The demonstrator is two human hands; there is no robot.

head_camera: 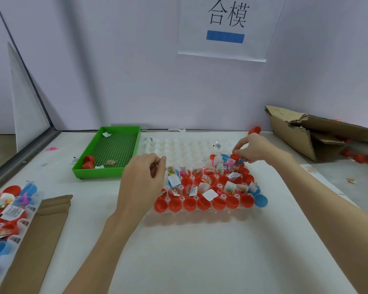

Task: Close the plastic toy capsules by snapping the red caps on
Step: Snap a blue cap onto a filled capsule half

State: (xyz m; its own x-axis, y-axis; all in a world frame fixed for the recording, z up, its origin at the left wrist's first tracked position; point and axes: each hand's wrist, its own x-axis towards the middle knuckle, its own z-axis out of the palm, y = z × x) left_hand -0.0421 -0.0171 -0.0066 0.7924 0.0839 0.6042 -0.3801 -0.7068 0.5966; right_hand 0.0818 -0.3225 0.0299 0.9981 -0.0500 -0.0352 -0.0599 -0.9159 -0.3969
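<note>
A clear plastic holder tray (179, 148) lies in the middle of the white table. Its near half is filled with open red capsule halves (189, 203), a few blue ones (260, 200), and small toy bags with paper slips. My right hand (255, 148) hovers over the tray's right back part and pinches a red cap (234, 156) between thumb and fingers. My left hand (140, 177) hangs above the tray's left edge with fingers loosely curled and thumb near the fingertips; I see nothing held in it.
A green tray (115, 151) with two red halves stands at the back left. Another filled holder (4, 209) sits on brown cardboard at the left edge. A torn cardboard box (319, 132) with red caps lies at the right. One red cap (254, 130) rests by the wall.
</note>
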